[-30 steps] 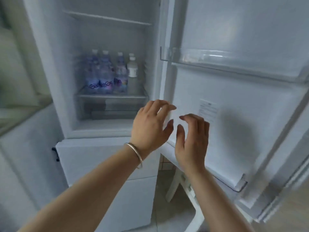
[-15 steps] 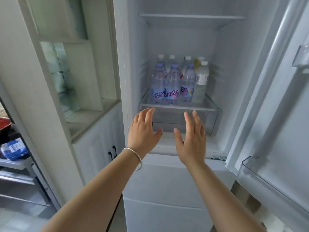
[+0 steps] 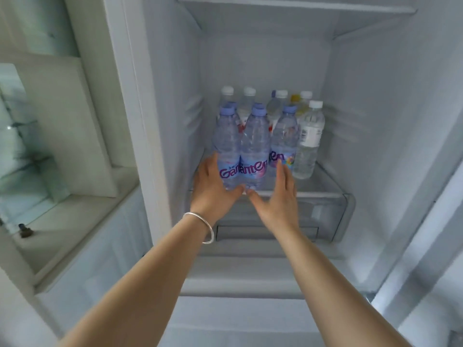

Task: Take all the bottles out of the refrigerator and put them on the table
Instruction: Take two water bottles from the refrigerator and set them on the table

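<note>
Head cam: left hand [image 3: 213,189] & right hand [image 3: 278,199] spread open, flanking two front bottles [image 3: 240,151] at shelf [image 3: 323,194] front edge. Nothing gripped yet; prob. bracketing both to lift together.

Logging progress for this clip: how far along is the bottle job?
Done: only the fridge stands open; no bottle is out and no table is in view. In hand: the left hand and right hand, both open, flank the front purple-capped bottles, with no grip closed yet. Left: every bottle on the shelf, including the white-capped bottle and the back row.
</note>
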